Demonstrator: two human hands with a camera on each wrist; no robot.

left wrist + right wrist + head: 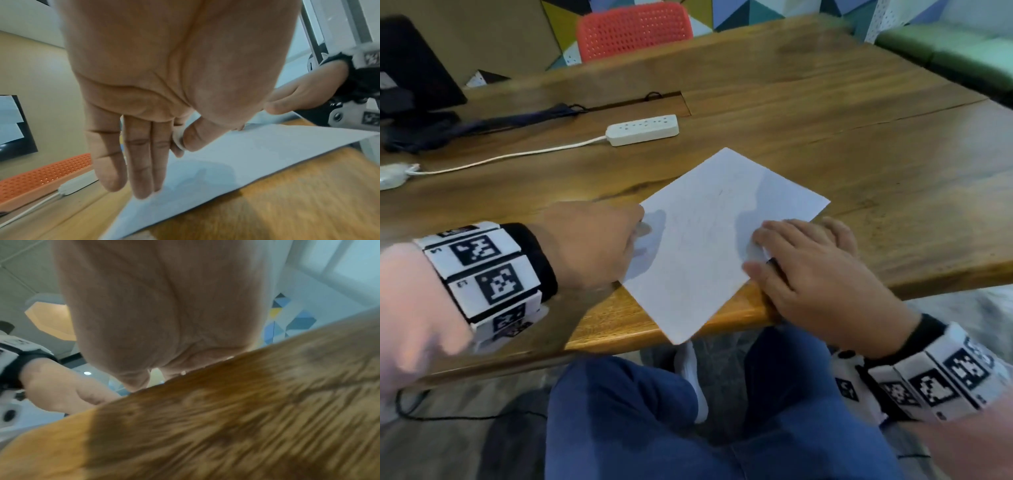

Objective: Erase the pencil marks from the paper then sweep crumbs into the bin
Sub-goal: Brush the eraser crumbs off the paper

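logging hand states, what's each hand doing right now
Left hand: pinching a small white eraser.
Right hand: open, fingers flat on the paper.

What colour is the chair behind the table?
Coral red with a perforated back, clearest in the head view.

Even indoor light, soft shadows on paper [709, 236]; wrist views blurry w/ distorted edges.

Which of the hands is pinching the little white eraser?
The left hand. Its thumb and forefinger pinch the small white eraser over the paper. The right hand lies flat on the paper's edge.
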